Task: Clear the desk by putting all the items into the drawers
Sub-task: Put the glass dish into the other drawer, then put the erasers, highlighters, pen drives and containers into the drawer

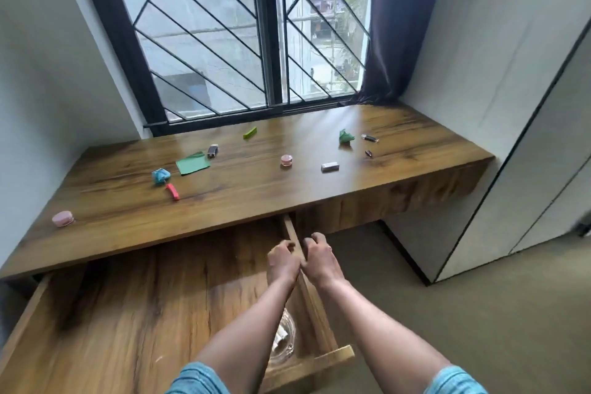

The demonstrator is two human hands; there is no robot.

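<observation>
The wooden desk [256, 189] carries several small items: a pink round case [63, 218], a blue crumpled paper [160, 176], a red clip [172, 191], a green sheet [193, 164], a dark USB stick [212, 150], a pink jar [286, 160], a silver block [330, 167] and a green paper wad [346, 136]. Below it a wide drawer [128, 313] stands pulled out. My left hand [283, 261] and my right hand [319, 261] sit on either side of the drawer's right wall, fingers curled, with nothing seen in them.
A green strip [250, 132], a second USB drive [369, 138] and a small dark piece [368, 153] also lie on the desk. A glass dish [283, 342] sits in the drawer's front right corner. A tall grey cabinet [527, 169] stands at the right, and a barred window behind.
</observation>
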